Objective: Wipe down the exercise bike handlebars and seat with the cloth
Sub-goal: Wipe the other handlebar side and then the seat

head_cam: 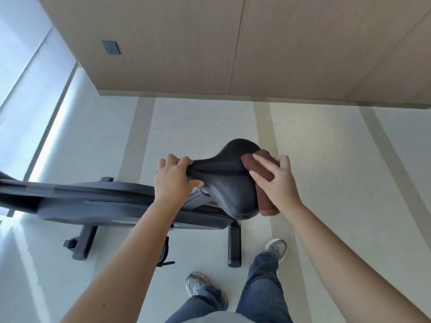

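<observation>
1. Seat (229, 183): black padded saddle of the exercise bike (98, 203), narrow nose pointing left in the head view, wide rear to the right. It stands above the pale floor (326, 183) on its post, near a wood-panelled wall (233, 43).

2. Left hand (173, 177): clamped on the nose of the seat. The fingers (184, 160) curl over the far edge and the thumb presses along the near edge, so the nose is pinched between them. Judged purpose: to steady the saddle against the sideways push of wiping.

3. Cloth (262, 170): brown, folded into a thick pad, draped over the rear right edge of the seat, with its lower end hanging past the rim. Judged purpose of the fold: a firm, full-width wiping face.

4. Right hand (276, 180): laid flat on the cloth, palm down, fingers slightly spread and extended, pressing the pad against the saddle rather than gripping it. The wrist is bent inward, and the forearm runs from lower right.

5. Arms: both bare and reaching forward; the left nearly straight, the right angled across.

6. Handlebars: not in view, so their state cannot be told.

7. Step in hand, as judged: wiping the rear of the seat.
</observation>
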{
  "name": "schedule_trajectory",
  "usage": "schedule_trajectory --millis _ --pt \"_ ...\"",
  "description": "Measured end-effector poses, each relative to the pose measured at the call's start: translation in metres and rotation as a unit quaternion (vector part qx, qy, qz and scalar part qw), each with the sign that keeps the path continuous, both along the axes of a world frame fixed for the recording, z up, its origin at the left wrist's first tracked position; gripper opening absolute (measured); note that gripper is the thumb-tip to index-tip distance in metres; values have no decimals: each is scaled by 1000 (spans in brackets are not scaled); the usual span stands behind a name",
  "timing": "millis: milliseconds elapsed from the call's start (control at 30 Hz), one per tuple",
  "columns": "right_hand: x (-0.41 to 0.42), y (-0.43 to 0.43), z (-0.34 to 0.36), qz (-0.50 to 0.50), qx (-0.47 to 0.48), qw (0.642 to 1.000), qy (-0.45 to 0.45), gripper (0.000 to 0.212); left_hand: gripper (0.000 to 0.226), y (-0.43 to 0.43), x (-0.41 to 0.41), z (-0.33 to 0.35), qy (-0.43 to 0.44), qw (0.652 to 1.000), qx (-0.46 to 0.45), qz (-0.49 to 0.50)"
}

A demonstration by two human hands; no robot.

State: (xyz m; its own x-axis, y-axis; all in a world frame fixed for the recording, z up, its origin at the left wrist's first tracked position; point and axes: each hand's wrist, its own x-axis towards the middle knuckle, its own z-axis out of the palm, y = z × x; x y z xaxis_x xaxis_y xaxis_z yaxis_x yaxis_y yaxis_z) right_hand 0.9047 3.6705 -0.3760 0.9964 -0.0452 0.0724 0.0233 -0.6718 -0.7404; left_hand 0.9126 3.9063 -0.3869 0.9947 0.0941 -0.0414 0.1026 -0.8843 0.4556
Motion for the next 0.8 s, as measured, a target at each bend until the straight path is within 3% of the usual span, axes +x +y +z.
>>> schedule_trajectory --millis 167,367,467,633,800 --pt "-35 5 -14 -37 46 997 -39 39 56 -1 8 3 16 1000 16 -2" --pt "32 4 -1 -37 26 998 37 37 53 -4 0 -1 -10 1000 15 12" --pt "24 4 0 -33 15 998 48 38 53 -4 -3 -2 -18 1000 4 16" --pt "-23 8 -7 -23 -32 999 -9 38 53 -3 -4 -4 -28 999 -6 15" --pt "9 28 14 41 -145 989 8 37 54 -2 -4 -5 -32 999 -7 19"
